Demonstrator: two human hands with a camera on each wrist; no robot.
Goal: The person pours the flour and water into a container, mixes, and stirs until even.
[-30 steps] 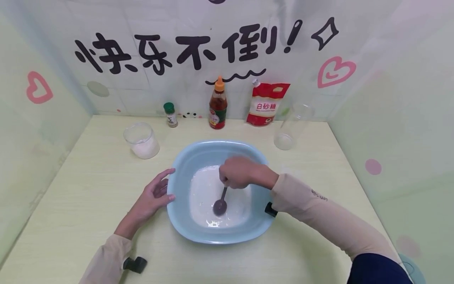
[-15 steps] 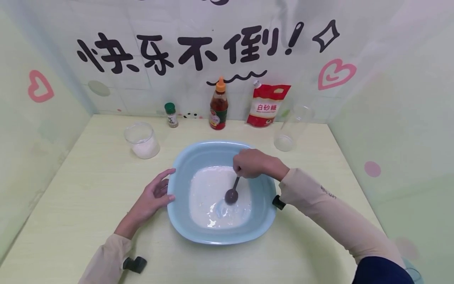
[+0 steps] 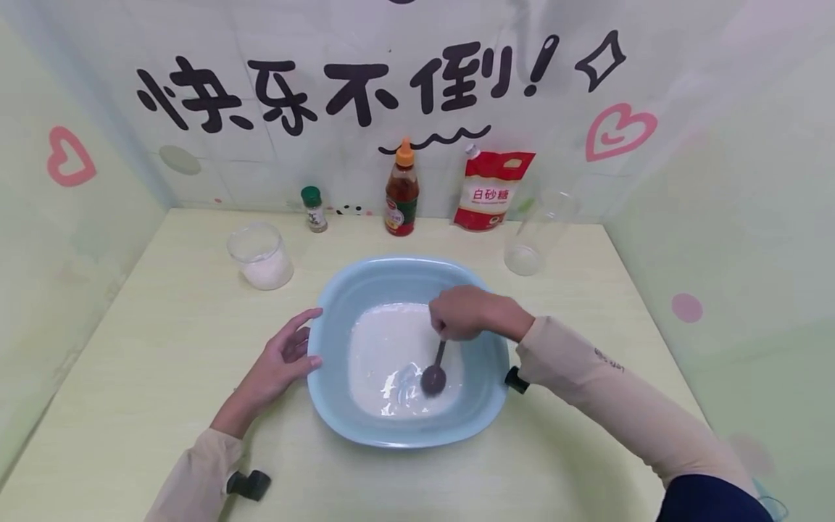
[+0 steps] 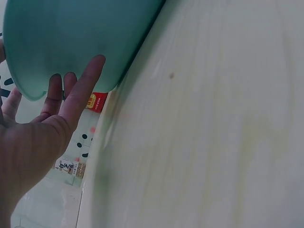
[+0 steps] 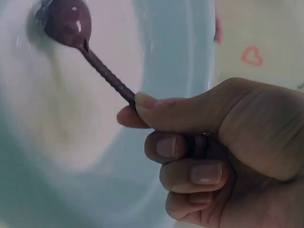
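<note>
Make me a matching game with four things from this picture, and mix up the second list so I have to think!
Things:
1. Spoon
2. Tub
3. Left hand
4. Bottle

Matches:
A. Has an orange top
B. Held by the right hand
C. Touching the side of the tub
D. Light blue, with white stuff inside

Right pairs: 1-B, 2-D, 3-C, 4-A
</note>
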